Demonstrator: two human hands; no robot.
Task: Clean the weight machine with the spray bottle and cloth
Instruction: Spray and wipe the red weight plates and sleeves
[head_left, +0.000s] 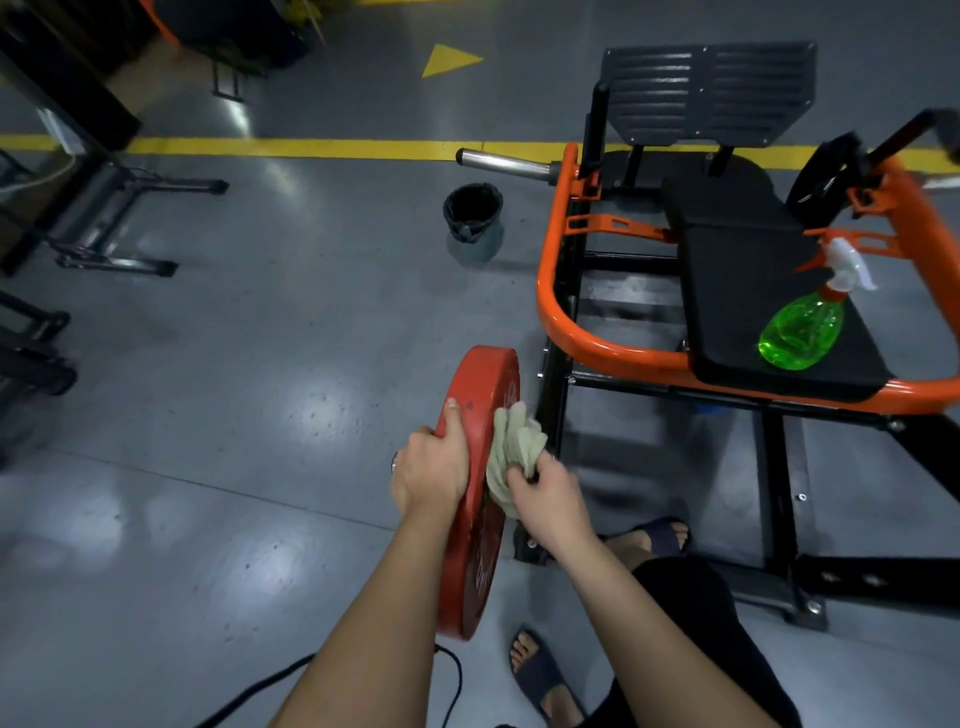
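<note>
A red weight plate (480, 395) stands on edge on the orange and black weight machine (558, 306), seen from above. My left hand (434, 465) grips the plate's outer rim, thumb over the edge. My right hand (545, 488) holds a bunched pale green cloth (511, 441) against the plate's inner face. A green spray bottle (802, 332) with a white trigger stands on the machine's black seat pad (737, 270), out of both hands.
A small black lined bin (472, 213) stands on the grey floor beyond the plate. A chrome plate peg (504, 163) sticks out left of the frame. Dark racks (104, 223) line the left side. A black cable (452, 670) lies near my sandalled feet.
</note>
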